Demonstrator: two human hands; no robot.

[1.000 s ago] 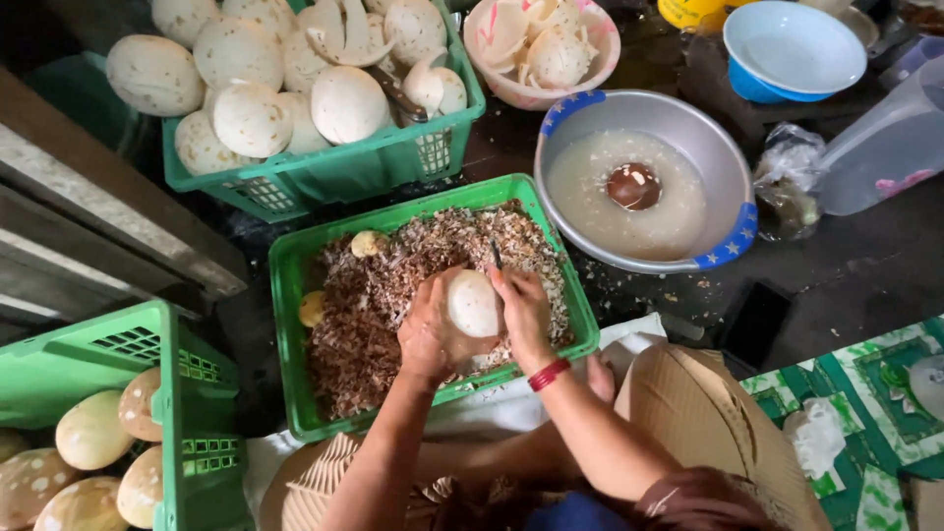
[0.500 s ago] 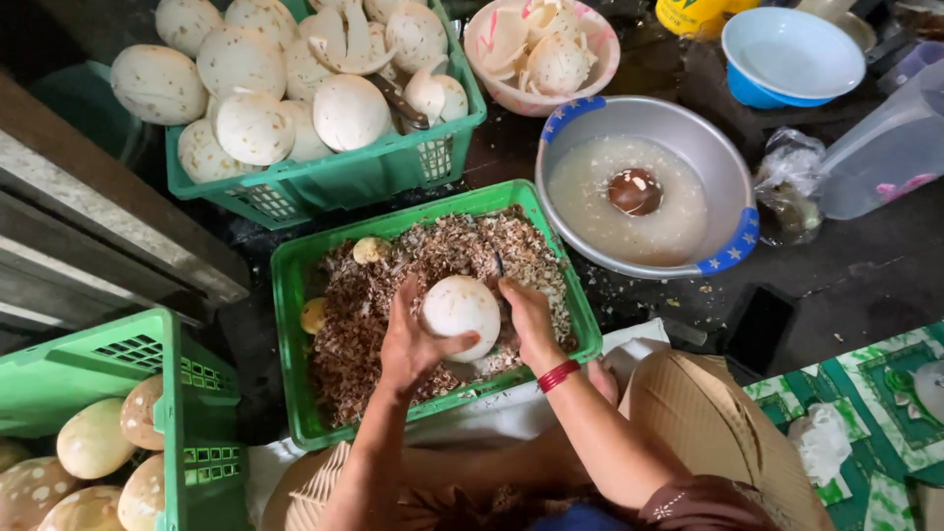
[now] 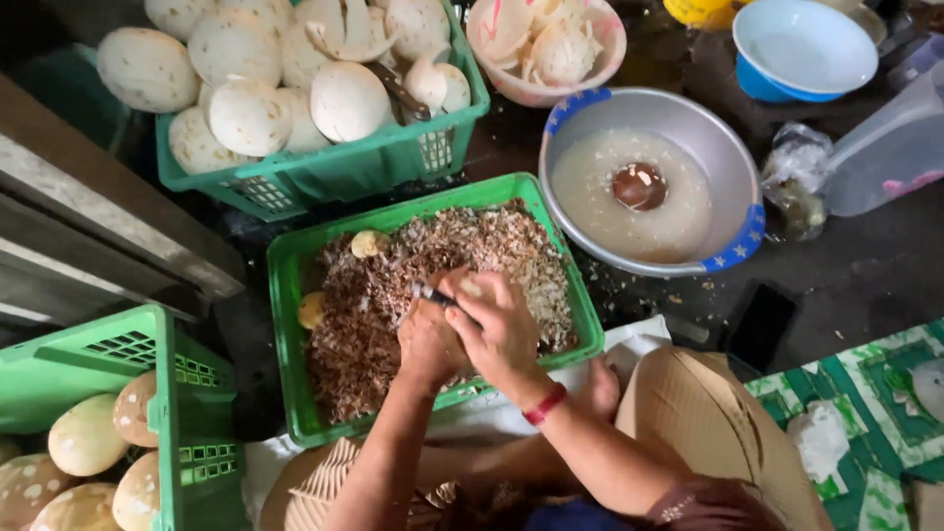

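Together both hands (image 3: 467, 329) clasp a peeled coconut (image 3: 474, 289) — fingers closed.

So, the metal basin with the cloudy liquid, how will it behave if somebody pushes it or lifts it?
The metal basin is probably heavy for its size, since cloudy liquid fills much of it. A quick push would likely make the liquid slosh toward the blue rim patch. The brown round shell piece sitting in the liquid may drift or roll. Its wide base suggests it will not tip easily.

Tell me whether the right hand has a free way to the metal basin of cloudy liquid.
Probably yes: the right hand is busy on the pale coconut, but the metal basin lies open just beyond it, nothing between.
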